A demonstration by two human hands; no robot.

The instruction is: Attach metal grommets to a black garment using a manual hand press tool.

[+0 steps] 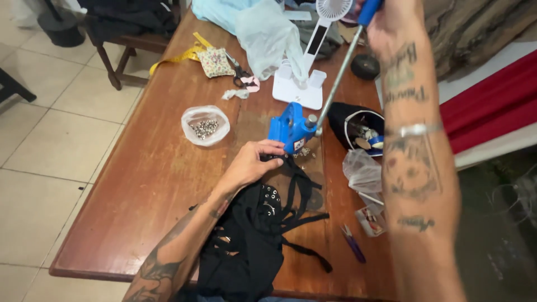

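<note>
Head view: looking down on a brown wooden counter [140, 184], tiled floor off to the left.
Far left: yellow tape measure [179, 56] beside a small floral pouch [215, 61], scissors [240, 72] just past it.
Clear bag: open bag of small metal eyelets [205, 126], well apart from the hands.
Left hand [251, 162]: fingers curled down narrow on the black garment [251, 235], pinning its edge right at the base of the press.
Blue hand press [291, 128]: standing mid-counter, touching the garment, long metal lever [335, 78] tilted up to the right.
White stand: a small fan [305, 67] behind the press.
Right hand [386, 22]: wrapped tight round the lever's blue grip, up at the top edge.
Right side: black pouch [352, 123] of parts, purple snips [352, 243] near the counter edge.
</note>
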